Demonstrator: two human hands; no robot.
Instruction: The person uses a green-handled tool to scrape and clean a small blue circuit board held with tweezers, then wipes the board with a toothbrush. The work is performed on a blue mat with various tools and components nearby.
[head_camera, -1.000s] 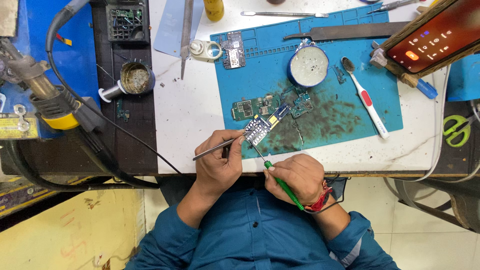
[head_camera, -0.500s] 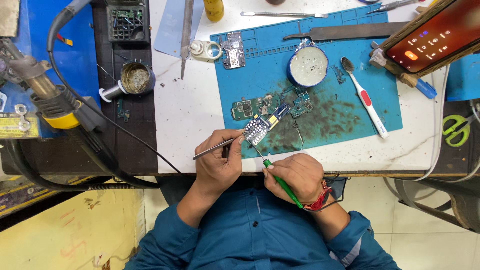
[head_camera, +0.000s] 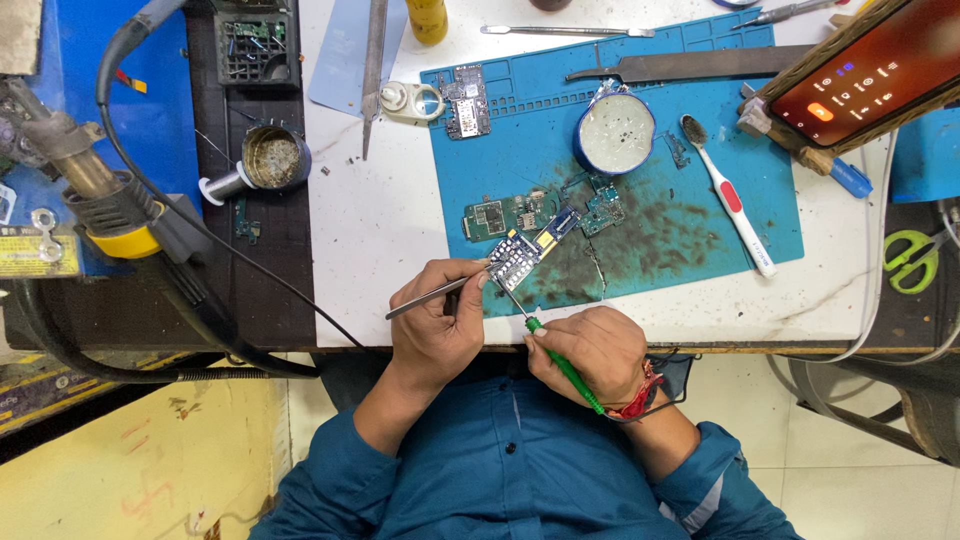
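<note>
My left hand (head_camera: 437, 325) grips metal tweezers (head_camera: 432, 297) whose tips pinch a small circuit board (head_camera: 520, 253) held just above the blue work mat (head_camera: 640, 190). A green-handled soldering iron (head_camera: 565, 365) sits in my right hand (head_camera: 592, 350), its thin tip touching the lower edge of that board. Both hands rest at the near edge of the white bench. Other small boards (head_camera: 500, 213) lie on the mat just beyond the held one.
A round tin (head_camera: 615, 133), a toothbrush (head_camera: 730, 195), a phone on a stand (head_camera: 860, 75) and another board (head_camera: 466, 100) lie on or beside the mat. A hot-air gun (head_camera: 95, 195), its black cable and a flux pot (head_camera: 272, 158) are at left. Green scissors (head_camera: 910, 260) lie at right.
</note>
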